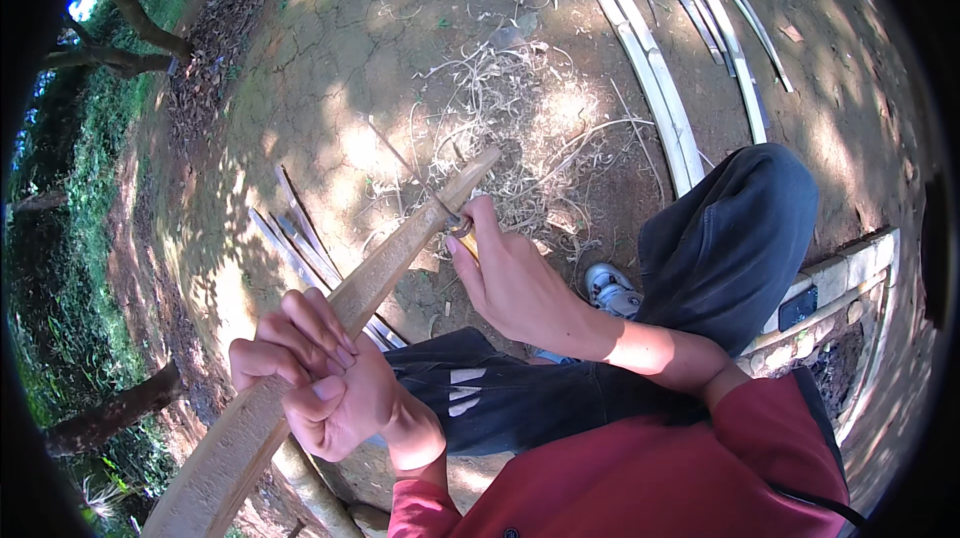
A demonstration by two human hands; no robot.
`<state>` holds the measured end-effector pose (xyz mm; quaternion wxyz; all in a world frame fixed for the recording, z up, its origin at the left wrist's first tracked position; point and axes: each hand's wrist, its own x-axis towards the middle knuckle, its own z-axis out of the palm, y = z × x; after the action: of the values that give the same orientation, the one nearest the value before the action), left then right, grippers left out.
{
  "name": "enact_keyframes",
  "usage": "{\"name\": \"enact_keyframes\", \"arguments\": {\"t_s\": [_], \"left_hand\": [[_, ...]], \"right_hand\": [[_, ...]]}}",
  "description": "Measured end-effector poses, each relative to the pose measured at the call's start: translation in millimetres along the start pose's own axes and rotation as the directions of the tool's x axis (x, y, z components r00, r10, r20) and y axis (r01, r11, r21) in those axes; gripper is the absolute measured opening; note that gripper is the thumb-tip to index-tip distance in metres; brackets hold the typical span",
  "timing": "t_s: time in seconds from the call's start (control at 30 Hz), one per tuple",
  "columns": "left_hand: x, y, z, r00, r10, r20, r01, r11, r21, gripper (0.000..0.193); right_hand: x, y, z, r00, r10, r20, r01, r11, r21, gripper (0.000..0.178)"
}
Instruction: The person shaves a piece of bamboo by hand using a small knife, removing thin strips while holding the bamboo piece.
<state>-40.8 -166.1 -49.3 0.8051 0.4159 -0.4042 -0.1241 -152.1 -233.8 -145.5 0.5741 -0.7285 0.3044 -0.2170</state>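
In lower left, the left hand (335, 388) is closed around a wooden strip (395, 253); at centre, the right hand (530, 283) grips a yellow-handled tool (469, 242). Trousers (540, 393) carry white marks (465, 391), unreadable.

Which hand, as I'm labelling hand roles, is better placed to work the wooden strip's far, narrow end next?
Probably the right hand: it is near that narrow end, holding a small tool. The left hand grips the wooden strip farther back, so it seems better suited to steadying.

Dirt ground (330, 68), cracked, sun-patched. Curly shavings (500, 88) on it (messy heap, centre), long strips (660, 73) upper right, more strips (290, 246) left.
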Motion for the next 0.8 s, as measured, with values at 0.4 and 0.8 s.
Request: {"name": "enact_keyframes", "arguments": {"t_s": [0.4,0.8], "left_hand": [[1.2,1.5,0.9,0.999,-0.001,-0.049,0.001,1.0,0.007,0.02],[0.4,-0.3,2.1,0.999,0.025,-0.042,-0.024,0.999,0.034,0.021]], "right_hand": [[5.6,14.4,-1.5,0.997,0.054,-0.055,-0.053,0.998,0.031,0.024],[1.3,9.1,5.1,0.999,0.052,0.0,-0.052,0.995,-0.086,0.022]]}}
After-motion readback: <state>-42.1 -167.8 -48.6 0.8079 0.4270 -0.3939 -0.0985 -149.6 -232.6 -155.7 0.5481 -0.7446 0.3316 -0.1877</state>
